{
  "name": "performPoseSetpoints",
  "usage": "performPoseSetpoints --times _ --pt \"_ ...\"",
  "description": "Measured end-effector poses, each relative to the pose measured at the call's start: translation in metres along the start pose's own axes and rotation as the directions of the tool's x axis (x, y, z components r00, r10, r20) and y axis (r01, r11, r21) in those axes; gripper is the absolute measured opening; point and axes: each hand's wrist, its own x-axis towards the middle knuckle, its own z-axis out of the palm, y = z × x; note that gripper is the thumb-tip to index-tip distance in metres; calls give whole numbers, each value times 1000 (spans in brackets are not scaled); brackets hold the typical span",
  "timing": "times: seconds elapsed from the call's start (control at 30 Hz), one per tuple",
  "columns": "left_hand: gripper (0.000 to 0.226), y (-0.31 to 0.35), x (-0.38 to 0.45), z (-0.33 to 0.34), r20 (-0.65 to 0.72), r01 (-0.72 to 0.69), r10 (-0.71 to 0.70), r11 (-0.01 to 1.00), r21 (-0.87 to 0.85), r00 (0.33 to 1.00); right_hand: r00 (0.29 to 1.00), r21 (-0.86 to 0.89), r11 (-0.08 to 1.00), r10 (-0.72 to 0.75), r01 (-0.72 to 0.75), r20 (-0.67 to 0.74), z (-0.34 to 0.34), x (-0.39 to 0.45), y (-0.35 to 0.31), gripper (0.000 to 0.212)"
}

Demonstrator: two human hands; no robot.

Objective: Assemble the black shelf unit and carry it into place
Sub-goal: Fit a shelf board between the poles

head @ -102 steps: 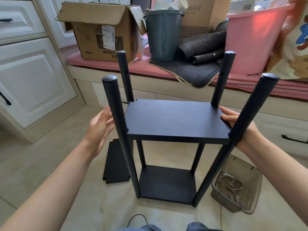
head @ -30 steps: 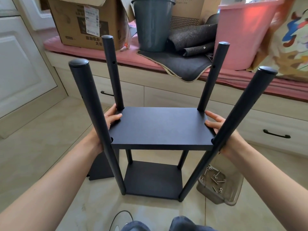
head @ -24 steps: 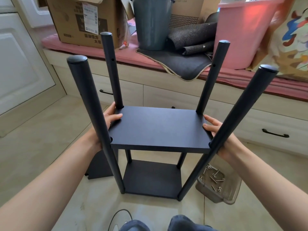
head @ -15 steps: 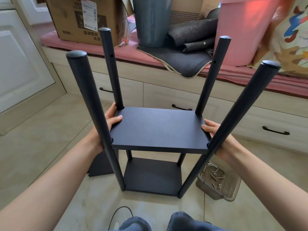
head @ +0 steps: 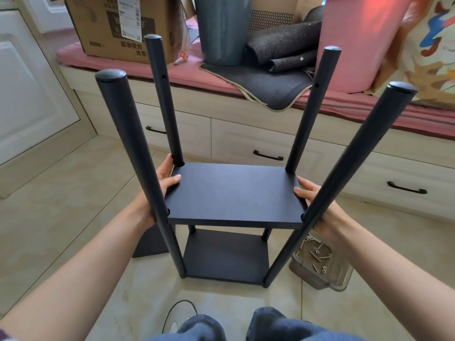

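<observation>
The black shelf unit stands on the tiled floor in front of me: a bottom board (head: 224, 257), a middle board (head: 234, 193) and several round black poles rising above it. My left hand (head: 163, 178) grips the middle board's left edge, thumb on top, fingers underneath. My right hand (head: 307, 193) grips the right edge the same way, partly hidden behind the near right pole (head: 349, 173). A loose black board (head: 150, 242) leans on the floor behind the near left pole (head: 138, 163).
A clear plastic tub (head: 320, 269) with several screws sits on the floor right of the unit. Behind is a drawer bench (head: 236, 139) with a pink cushion, a cardboard box (head: 123, 23), a grey bin (head: 221, 28), dark mats and a pink tub (head: 362, 40). White cabinet at left.
My left hand came onto the middle board's left edge, and both hands slid the board down the poles a little. The view moved nearer and lower.
</observation>
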Motion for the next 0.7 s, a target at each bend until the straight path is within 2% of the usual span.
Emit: performPoseSetpoints --times 0.3,0.4,0.57,0.7 --pt "66 -4 -1 -5 51 30 -29 1000 -3 998 1000 19 1000 -2 2 17 1 -3 3 37" --pt "54 -1 -5 -5 44 80 -77 994 -71 996 999 33 999 -10 9 40 0 -4 4 36" --pt "31 -3 -16 -7 14 209 -209 965 -157 978 999 46 999 13 -14 41 0 -4 10 47" --pt "31 -5 -24 -6 -57 263 -281 939 -222 958 1000 50 999 22 -21 -6 3 -3 12 49"
